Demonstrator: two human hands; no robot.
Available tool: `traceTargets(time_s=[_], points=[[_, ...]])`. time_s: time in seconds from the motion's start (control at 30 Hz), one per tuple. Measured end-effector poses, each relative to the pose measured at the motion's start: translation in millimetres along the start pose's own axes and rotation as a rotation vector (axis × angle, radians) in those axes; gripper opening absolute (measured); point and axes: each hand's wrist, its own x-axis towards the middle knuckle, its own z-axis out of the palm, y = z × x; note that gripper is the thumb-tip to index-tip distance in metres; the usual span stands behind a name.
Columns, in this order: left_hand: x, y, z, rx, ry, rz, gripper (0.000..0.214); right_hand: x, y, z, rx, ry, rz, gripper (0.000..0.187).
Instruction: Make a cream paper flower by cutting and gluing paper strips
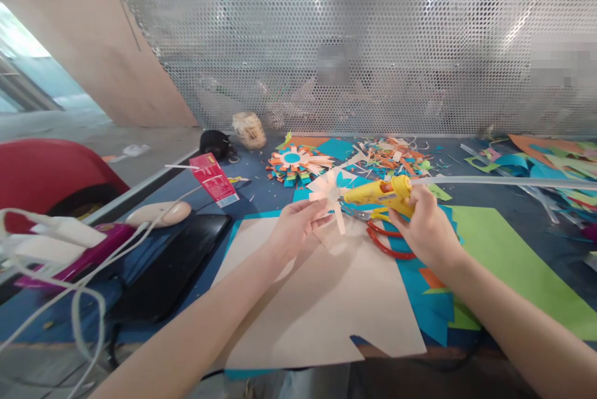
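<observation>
My right hand (422, 222) is wrapped round a yellow hot glue gun (380, 194), from whose back end a long clear glue stick (504, 182) juts out to the right. The gun's nozzle points left, at the middle of a pale paper flower (341, 220) with strip-like petals. Fingers of my left hand (301, 225) pinch that flower by its left side. Whether the nozzle touches the paper is hard to make out. Below the gun lie scissors with red and yellow handles (392, 254), on a large cream paper sheet (317, 306) and blue paper.
Behind are a layered paper flower (293, 163), a heap of paper scraps (392, 156) and a jar (249, 130) against a perforated metal panel (373, 26). At left lie a black phone-like slab (172, 275), a pink packet (214, 179) and a corded purple power strip (102, 256). Green paper (508, 262) lies right.
</observation>
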Motion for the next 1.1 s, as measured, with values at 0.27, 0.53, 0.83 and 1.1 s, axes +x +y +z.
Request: traceTargets(time_s=[0.27, 0.53, 0.83, 1.1], points=[[1, -2, -3.2, -0.003, -0.060, -0.002, 0.015, 4, -2, -1, -0.036, 0.030, -0.054, 0.015], [1, 1, -4.1, -0.018, -0.019, 0.005, 0.017, 6, 0, -2, 0.003, 0.083, 0.080, 0.027], [1, 2, -2.8, -0.021, 0.054, -0.061, 0.020, 28, 31, -9, -0.036, -0.248, 0.609, 0.038], [0, 1, -2.7, -0.045, -0.011, -0.090, 0.018, 23, 44, 7, -0.352, -0.592, 0.758, 0.045]])
